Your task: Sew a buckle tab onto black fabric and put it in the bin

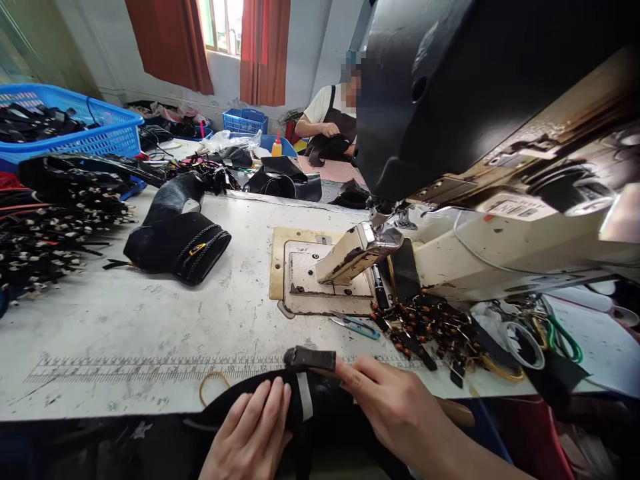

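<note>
At the table's front edge lies a black boot upper (pixel 327 390) with a pale strip of tape (pixel 305 397) across it. My left hand (pixel 253 427) is curled over its left part, fingers close together, thumb mostly hidden. In my right hand (pixel 393 400) is a hammer (pixel 310 359); the fist wraps its wooden handle, whose end sticks out behind. The hammer's dark head sits just above or against the upper, beside the tape; I cannot tell if they touch. A thin tan loop (pixel 213 383) lies left of my left hand.
A post-bed sewing machine (pixel 360 253) stands ahead. Thread snips (pixel 356 325) and a pile of black pieces with brown beads (pixel 425 327) lie right. Another boot upper (pixel 175 230), bundled straps (pixel 45 233) and a blue basket (pixel 115 137) are left. A person (pixel 327 123) works beyond.
</note>
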`<act>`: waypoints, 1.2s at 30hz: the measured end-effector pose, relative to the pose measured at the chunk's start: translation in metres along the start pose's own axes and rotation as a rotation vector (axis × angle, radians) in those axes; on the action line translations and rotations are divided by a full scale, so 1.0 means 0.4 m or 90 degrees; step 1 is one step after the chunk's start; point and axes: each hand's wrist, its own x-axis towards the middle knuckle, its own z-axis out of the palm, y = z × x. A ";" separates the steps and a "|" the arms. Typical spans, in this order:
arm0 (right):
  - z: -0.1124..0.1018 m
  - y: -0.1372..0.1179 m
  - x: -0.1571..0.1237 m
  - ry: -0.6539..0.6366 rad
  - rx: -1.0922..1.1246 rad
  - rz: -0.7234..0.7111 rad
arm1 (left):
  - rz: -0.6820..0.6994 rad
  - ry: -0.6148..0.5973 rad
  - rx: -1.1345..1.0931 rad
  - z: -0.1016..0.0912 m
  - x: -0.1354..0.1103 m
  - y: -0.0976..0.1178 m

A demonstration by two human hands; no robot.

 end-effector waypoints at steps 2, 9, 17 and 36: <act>-0.004 0.002 -0.009 0.024 0.006 0.013 | -0.027 0.009 0.000 0.010 -0.008 0.012; -0.031 0.028 -0.064 0.017 -0.010 0.059 | 0.062 -0.033 0.031 0.037 0.011 0.015; 0.010 0.048 -0.104 0.065 -0.081 0.089 | 0.106 -0.088 -0.065 0.027 0.115 0.026; -0.011 0.088 -0.110 0.129 -0.250 0.019 | -0.296 -0.148 -0.156 -0.074 0.050 -0.186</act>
